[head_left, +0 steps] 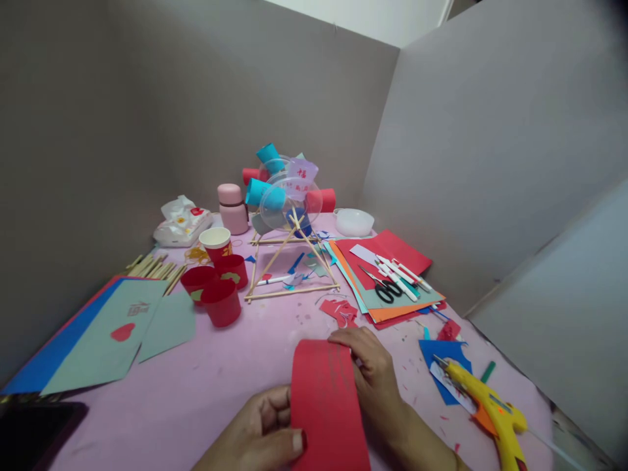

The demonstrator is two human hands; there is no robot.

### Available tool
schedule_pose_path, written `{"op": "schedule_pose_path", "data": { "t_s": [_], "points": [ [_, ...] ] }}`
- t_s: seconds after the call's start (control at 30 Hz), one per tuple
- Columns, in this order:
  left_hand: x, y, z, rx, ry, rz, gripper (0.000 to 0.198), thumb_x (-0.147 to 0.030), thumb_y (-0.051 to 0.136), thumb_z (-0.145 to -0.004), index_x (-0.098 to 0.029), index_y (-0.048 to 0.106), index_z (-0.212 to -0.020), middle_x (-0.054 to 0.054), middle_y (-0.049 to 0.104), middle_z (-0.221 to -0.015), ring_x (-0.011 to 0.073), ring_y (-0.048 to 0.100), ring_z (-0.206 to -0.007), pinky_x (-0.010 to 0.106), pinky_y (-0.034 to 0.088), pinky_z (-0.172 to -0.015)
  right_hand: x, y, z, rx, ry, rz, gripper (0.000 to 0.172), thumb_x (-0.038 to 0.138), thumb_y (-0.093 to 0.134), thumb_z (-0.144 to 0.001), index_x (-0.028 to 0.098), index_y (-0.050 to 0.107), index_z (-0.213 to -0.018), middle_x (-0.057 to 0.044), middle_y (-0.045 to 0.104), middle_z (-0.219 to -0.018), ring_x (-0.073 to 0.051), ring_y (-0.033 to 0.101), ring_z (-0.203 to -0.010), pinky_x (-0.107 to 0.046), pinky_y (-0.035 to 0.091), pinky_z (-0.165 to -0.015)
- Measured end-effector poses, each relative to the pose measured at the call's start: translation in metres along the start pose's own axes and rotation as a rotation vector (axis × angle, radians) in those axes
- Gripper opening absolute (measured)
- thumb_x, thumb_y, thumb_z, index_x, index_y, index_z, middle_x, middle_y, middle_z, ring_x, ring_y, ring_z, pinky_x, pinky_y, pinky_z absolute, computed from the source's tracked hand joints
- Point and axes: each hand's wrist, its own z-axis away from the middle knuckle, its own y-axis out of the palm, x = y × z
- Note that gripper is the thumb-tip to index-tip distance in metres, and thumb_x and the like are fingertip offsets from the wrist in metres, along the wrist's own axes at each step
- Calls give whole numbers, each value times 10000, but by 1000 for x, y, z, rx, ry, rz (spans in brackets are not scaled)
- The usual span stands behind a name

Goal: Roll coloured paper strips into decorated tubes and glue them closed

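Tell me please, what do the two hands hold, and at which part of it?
Both hold one curved red paper sheet. The left hand grips its lower left edge, thumb on top; the right hand holds its upper right edge.

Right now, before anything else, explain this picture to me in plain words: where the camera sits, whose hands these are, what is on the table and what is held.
There is no machine here. One camera sits on a person's head and looks forward and down at that person's own bare hands. The left hand pinches the near end of a red paper strip with its thumb, and the right hand grips its far edge. They work over a pink table. Beyond lie red paper cups, a stick-framed wheel model, a stack of coloured paper with scissors and pens on it, and, at right, a yellow glue gun.
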Motion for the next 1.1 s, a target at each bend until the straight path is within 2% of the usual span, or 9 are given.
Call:
{"op": "schedule_pose_path", "data": {
  "t_s": [0.07, 0.17, 0.27, 0.37, 0.47, 0.57, 0.73, 0.93, 1.1],
  "points": [
    [-1, -1, 0, 19, 16, -39, 302, -439, 726, -590, -191, 728, -764, 75, 711, -736, 264, 656, -747, 368, 492, -714, 1, 1, 2, 44, 30, -1, 287, 62, 474, -773, 215, 680, -903, -57, 686, -772, -203, 600, -723, -315, 462, -662],
    [-3, -9, -1, -18, 38, -95, 300, -414, 718, -638, -187, 730, -832, 75, 722, -796, 243, 654, -761, 367, 482, -781, 2, 4, 7, 157, 243, -102, 256, 124, 483, -799, 202, 637, -988, -10, 614, -649, -167, 532, -594, -269, 405, -562],
    [-5, -20, -3, -204, 90, -122, 238, -357, 699, -698, -209, 709, -885, 44, 726, -823, 195, 644, -746, 301, 489, -740, 4, 8, 12, 253, 467, -399, 299, 245, 479, -856, 211, 466, -1153, 85, 433, -541, -115, 386, -475, -218, 302, -478],
    [-6, -28, -5, -389, 141, -116, 203, -364, 713, -687, -207, 694, -813, 10, 707, -729, 155, 618, -663, 240, 486, -647, 6, 12, 16, 267, 555, -671, 264, 368, 517, -854, 234, 396, -1046, 113, 387, -537, -90, 318, -456, -195, 247, -461],
    [-7, -29, -6, -512, 168, -129, 235, -381, 735, -652, -192, 671, -777, -43, 617, -566, 90, 508, -494, 163, 410, -480, 9, 11, 17, 302, 632, -787, 232, 409, 585, -810, 214, 472, -867, 93, 429, -561, -78, 348, -466, -181, 276, -461],
    [-7, -28, -6, -598, 205, -170, 238, -371, 739, -644, -176, 649, -749, -81, 511, -479, 60, 394, -434, 134, 311, -406, 14, 7, 16, 371, 710, -833, 203, 374, 597, -808, 172, 585, -807, 38, 542, -635, -90, 480, -550, -192, 374, -546],
    [-5, -28, -6, -599, 233, -132, 256, -392, 708, -681, -179, 629, -799, -61, 553, -545, 87, 488, -503, 165, 387, -485, 24, 6, 14, 458, 686, -894, 117, 267, 604, -790, 198, 651, -871, -14, 689, -766, -140, 623, -718, -240, 448, -692],
    [-8, -24, -3, -584, 185, -106, 212, -374, 702, -682, -190, 611, -737, -45, 626, -585, 103, 546, -521, 178, 426, -504, 17, 9, 22, 309, 518, -527, 74, 230, 642, -749, 195, 707, -746, -17, 686, -652, -146, 598, -602, -232, 453, -577],
    [-11, -22, -3, -608, 210, -150, 199, -360, 700, -664, -184, 611, -689, -42, 631, -566, 113, 559, -527, 179, 434, -498, 20, 7, 23, 296, 395, -395, 151, 263, 612, -776, 182, 694, -678, -20, 636, -608, -147, 556, -569, -242, 424, -551]
  ]
}}
